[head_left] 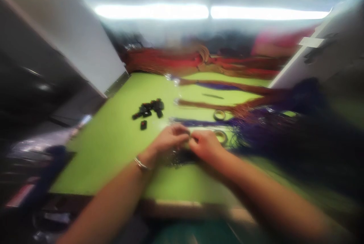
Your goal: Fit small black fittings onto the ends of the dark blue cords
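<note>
My left hand [172, 137] and my right hand [205, 143] meet over the green tabletop [113, 153], fingers pinched together. Whatever lies between the fingertips is too small and blurred to name. Under them is a dark cluster of small parts [179, 158], partly hidden by the hands. A bundle of blue-purple wires [196, 123] runs just beyond my fingers. Close to my right hand lies a roll of tape [220, 137], with a second tape roll [219, 115] behind it. Several small black connectors [149, 108] sit in a loose pile ahead of my left hand.
Brown wire bundles [210, 104] cross the table's right half, joining a dark blue wire mass [273, 134] at the right. Red-orange wires [167, 60] lie along the back. A thin dark stick [212, 96] rests between bundles. Pale panels [93, 43] flank the table under bright tube lights [153, 11].
</note>
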The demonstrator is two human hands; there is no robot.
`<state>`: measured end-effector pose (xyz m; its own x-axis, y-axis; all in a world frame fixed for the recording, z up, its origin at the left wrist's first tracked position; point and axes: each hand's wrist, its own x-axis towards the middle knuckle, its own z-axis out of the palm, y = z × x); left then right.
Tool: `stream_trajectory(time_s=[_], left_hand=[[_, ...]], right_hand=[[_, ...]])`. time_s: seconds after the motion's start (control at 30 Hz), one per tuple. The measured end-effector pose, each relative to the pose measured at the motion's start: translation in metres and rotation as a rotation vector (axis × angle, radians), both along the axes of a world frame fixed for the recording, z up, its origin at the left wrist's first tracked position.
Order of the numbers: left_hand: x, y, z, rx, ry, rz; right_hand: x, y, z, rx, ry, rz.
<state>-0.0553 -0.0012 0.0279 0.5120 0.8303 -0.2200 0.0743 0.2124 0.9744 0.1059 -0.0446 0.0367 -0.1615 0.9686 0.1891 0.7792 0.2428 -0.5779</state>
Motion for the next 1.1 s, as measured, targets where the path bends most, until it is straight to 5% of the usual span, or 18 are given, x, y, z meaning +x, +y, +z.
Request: stream_trajectory(time_s=[0.17,0.3,0.43,0.67,0.93,1.1], left_hand=[[-0.023,0.006,0.006,0.122,0.168,-0.188],[-0.034,0.004,0.014,0.253,0.219,-0.422],[-0.029,-0.005,0.02,0.318,0.183,-0.563],[-0.014,-0.02,0.022,0.342,0.141,-0.721],[-0.013,-0.02,0.025,0.259,0.07,-0.665],[-0.013,-0.012,0.026,0.113,0.007,-0.291]], right_hand=[[0.012,0.011,0.009,-0.183,0.063,0.153],[0.02,0.033,0.019,-0.131,-0.101,0.136],[0.009,0.052,0.02,-0.095,-0.359,0.123],[-0.013,0.06,0.009,-0.084,-0.431,0.28],[-0.024,0.065,0.003,-0.059,-0.494,0.309],[0.011,0.077,0.033,-0.006,0.02,-0.033]])
